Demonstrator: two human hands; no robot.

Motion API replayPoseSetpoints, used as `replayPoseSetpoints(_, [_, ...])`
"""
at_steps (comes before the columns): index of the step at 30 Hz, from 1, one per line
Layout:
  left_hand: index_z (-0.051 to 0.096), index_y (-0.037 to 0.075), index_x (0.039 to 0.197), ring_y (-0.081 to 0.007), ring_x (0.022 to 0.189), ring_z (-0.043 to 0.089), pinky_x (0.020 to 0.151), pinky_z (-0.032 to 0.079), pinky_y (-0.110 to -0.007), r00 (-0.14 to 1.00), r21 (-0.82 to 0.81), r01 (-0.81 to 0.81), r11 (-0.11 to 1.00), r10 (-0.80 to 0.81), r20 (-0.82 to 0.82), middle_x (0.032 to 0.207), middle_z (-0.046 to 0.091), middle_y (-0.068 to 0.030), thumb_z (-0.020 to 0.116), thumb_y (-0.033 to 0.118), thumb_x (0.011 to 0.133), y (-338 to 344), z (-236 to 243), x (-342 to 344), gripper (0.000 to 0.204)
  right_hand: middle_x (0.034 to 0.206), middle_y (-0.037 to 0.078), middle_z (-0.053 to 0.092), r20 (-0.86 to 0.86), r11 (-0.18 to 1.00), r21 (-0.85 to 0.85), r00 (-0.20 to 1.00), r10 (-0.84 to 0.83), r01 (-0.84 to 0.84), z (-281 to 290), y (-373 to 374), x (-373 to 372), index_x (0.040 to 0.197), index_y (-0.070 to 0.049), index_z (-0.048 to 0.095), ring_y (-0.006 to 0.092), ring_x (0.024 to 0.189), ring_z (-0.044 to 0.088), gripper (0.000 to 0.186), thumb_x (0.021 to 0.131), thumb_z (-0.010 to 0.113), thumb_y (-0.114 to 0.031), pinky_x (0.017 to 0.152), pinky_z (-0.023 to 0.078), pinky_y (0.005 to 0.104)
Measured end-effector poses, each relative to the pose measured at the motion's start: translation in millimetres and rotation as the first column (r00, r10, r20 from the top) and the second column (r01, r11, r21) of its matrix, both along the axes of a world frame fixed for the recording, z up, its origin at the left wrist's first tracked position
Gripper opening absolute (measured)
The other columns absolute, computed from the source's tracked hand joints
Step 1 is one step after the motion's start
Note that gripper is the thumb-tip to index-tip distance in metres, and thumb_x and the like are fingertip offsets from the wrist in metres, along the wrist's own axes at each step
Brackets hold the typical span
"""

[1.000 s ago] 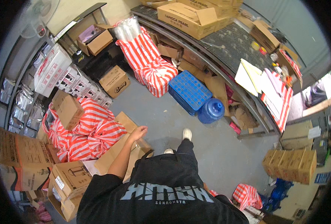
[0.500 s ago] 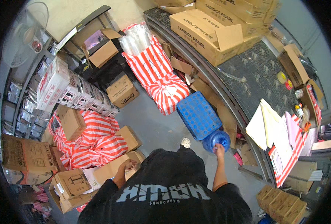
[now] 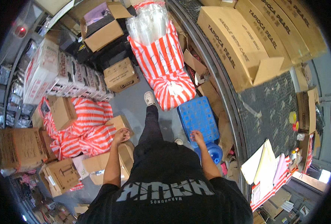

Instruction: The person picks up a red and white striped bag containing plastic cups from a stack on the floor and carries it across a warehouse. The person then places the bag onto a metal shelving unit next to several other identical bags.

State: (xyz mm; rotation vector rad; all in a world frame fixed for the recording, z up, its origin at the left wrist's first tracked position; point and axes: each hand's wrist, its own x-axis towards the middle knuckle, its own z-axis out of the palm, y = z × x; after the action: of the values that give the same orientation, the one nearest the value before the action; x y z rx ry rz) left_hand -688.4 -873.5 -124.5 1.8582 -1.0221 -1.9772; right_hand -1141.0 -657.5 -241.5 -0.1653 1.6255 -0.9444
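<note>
My left hand [image 3: 121, 136] hangs with loosely parted fingers above a small cardboard box [image 3: 117, 124], beside red-and-white striped sacks [image 3: 92, 128]. I see nothing in it. My right hand [image 3: 198, 137] is over the near end of a blue plastic crate [image 3: 198, 114], its fingers apart and holding nothing. Just behind that hand, a round blue water jug [image 3: 214, 152] lies against the crate's near end, partly covered by my forearm. Ahead stands a tall striped sack [image 3: 156, 56] stuffed with clear plastic-wrapped goods [image 3: 146, 28]. My foot in a pale clog [image 3: 149, 98] is forward on the grey floor.
On the right runs a dark-topped table [image 3: 264, 119] bearing large cartons [image 3: 232, 44], papers and tape rolls. Stacked white cartons [image 3: 66, 76] and cardboard boxes [image 3: 19, 147] line the left. A carton [image 3: 120, 74] sits on the floor ahead.
My right hand has let go of the blue water jug and moved forward and left over the crate. My left hand has moved forward. I have stepped forward, one foot now ahead.
</note>
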Motion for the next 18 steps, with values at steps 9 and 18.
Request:
replayPoseSetpoints(9, [0.055, 0.002, 0.105, -0.0103, 0.068, 0.053, 0.060, 0.042, -0.022, 0.964, -0.509, 0.263, 0.820, -0.208, 0.163, 0.081, 0.058, -0.0017, 0.052, 0.023, 0.086, -341, -27, -139, 0.029, 0.087, 0.005, 0.061, -0.078, 0.975, 0.223, 0.997, 0.023, -0.005, 17, -189, -11, 0.102, -0.007, 0.053, 0.0136, 0.067, 0.056, 0.022, 0.083, 0.050, -0.018, 0.056, 0.046, 0.0270])
replayPoseSetpoints(18, [0.033, -0.002, 0.127, -0.0196, 0.100, 0.052, 0.087, 0.040, -0.030, 0.952, -0.372, -0.255, 0.892, 0.164, -0.258, 0.110, 0.054, -0.0136, 0.054, 0.022, 0.084, -559, 6, -256, 0.054, 0.099, 0.010, 0.059, -0.003, 0.989, -0.137, 0.998, -0.056, 0.055, 85, -477, -51, 0.108, -0.002, 0.051, 0.0178, 0.088, 0.058, 0.030, 0.087, 0.048, -0.024, 0.075, 0.047, 0.0283])
